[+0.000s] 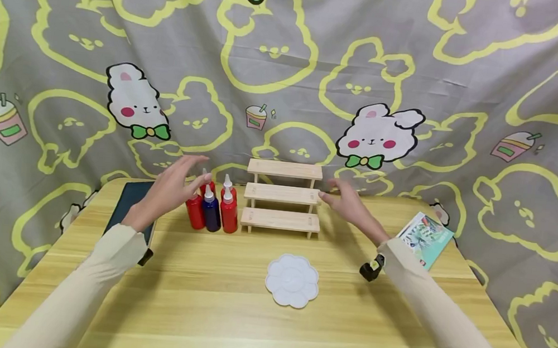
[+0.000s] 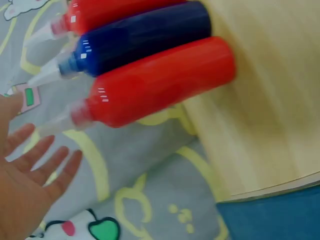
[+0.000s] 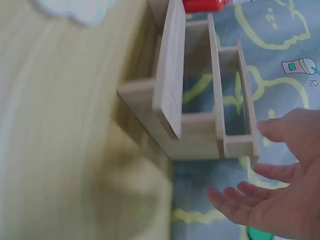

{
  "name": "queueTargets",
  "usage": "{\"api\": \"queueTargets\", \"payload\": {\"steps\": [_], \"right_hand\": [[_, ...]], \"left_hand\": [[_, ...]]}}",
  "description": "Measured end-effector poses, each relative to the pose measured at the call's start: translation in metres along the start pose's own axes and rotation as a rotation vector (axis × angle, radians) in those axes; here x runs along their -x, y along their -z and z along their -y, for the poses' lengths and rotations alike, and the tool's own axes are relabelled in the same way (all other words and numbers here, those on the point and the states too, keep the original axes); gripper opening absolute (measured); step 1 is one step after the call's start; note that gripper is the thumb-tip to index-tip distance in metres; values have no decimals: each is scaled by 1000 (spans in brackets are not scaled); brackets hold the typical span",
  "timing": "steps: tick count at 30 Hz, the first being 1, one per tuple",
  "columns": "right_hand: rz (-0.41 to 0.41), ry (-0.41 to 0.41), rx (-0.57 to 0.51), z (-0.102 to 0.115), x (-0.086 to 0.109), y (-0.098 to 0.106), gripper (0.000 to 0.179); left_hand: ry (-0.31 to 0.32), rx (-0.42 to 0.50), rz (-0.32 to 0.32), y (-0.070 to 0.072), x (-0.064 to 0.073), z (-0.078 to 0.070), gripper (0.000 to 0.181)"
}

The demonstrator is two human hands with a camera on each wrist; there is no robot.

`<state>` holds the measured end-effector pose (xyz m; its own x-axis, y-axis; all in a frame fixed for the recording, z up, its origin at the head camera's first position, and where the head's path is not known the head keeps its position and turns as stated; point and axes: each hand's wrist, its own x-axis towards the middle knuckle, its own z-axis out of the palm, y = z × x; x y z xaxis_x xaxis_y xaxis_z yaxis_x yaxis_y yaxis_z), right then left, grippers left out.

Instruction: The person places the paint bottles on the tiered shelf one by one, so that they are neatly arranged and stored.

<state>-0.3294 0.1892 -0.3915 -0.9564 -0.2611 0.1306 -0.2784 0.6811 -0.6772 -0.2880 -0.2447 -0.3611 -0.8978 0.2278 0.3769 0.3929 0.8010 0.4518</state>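
Note:
My left hand (image 1: 169, 188) hovers beside a cluster of squeeze bottles, fingers loosely extended and holding nothing. In the cluster stand a dark blue bottle (image 1: 211, 216) and several red bottles (image 1: 229, 216), all with pointed whitish nozzles. The left wrist view has the hand (image 2: 32, 180) near the nozzle end of a red bottle (image 2: 162, 82). A three-step wooden display stand (image 1: 281, 219) is right of the bottles. Close to its right side, my right hand (image 1: 353, 208) is in the air, relaxed and grasping nothing. From the right wrist, fingertips appear near the stand's end (image 3: 237, 146).
A white flower-shaped palette (image 1: 292, 281) lies in front of the stand. At the left lies a dark flat board (image 1: 127, 204), partly behind my arm. A teal booklet (image 1: 426, 238) and a small black object (image 1: 370, 269) sit at the right. Patterned curtain (image 1: 291, 46) borders the table's back.

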Motion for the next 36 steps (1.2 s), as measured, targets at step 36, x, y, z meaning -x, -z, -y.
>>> {"api": "queueTargets", "payload": {"steps": [36], "right_hand": [[55,-455,-944,-14,-24,-35,55]], "left_hand": [[216,352,38,-40,54,49,61]]}}
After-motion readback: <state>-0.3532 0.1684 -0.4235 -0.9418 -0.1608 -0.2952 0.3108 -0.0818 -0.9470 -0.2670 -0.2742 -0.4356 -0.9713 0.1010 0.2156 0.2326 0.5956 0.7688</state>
